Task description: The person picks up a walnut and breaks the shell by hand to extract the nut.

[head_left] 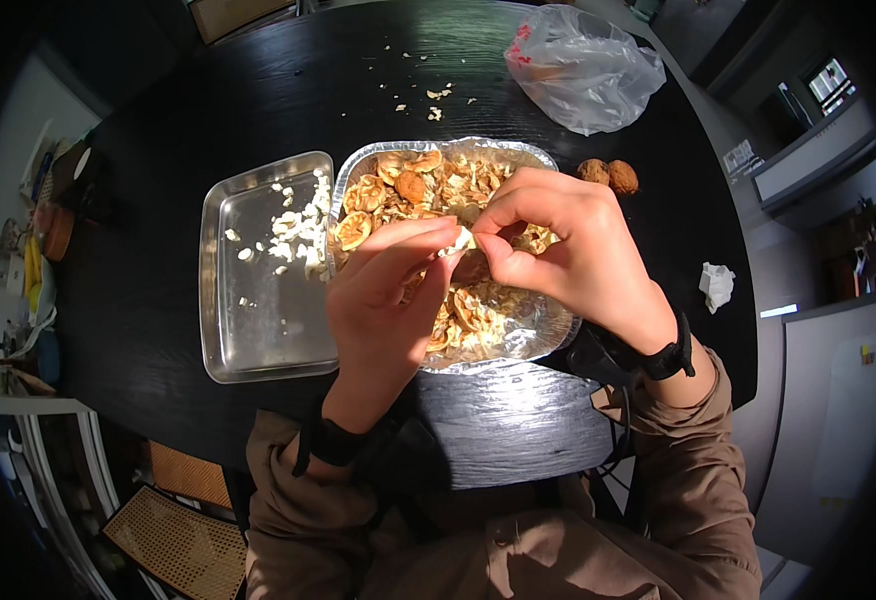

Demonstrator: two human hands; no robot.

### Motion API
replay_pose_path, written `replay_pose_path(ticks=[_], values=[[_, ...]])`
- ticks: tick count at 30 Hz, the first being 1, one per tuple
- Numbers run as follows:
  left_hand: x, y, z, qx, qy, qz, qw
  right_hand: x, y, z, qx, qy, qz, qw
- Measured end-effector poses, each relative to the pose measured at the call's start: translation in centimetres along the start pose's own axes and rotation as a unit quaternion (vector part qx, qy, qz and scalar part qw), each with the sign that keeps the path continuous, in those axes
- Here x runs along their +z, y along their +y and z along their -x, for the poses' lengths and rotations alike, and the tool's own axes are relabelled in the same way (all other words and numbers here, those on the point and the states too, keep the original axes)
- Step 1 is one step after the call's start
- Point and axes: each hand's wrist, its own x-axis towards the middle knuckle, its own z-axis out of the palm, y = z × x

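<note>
A pale piece of walnut kernel (pixel 460 241) is pinched between the fingertips of both hands, above a foil tray. My left hand (pixel 393 292) grips it from the left with thumb and fingers. From the right, my right hand (pixel 558 240) holds its edge between thumb and forefinger. The foil tray (pixel 438 144) under them is full of cracked walnut shells (pixel 354 229) and flakes, with a round walnut (pixel 410 186) on top. Touching its left side, a steel tray (pixel 258 330) holds white peeled kernel pieces (pixel 292 229). Two whole walnuts (pixel 609 175) lie right of the foil tray.
A clear plastic bag (pixel 588 71) with red marks stands at the table's far right. Pale crumbs (pixel 436 112) are scattered beyond the foil tray. A crumpled white tissue (pixel 717 286) lies near the right edge of the black table (pixel 153 300). A cane-seated chair (pixel 183 544) stands at lower left.
</note>
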Motion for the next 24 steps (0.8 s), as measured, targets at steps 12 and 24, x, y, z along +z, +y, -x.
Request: replay_pose_path(ticks=[12,24], values=[[0.2,0.2,0.0,-0.019,-0.01,0.053,0.998,0.5,1.1,-0.1,0.007,0.055,0.078,0.995],[0.0,0.2,0.1,-0.03,-0.009,0.025,0.999,0.0,-0.5,0.2,0.049,-0.002,-0.017,0.999]])
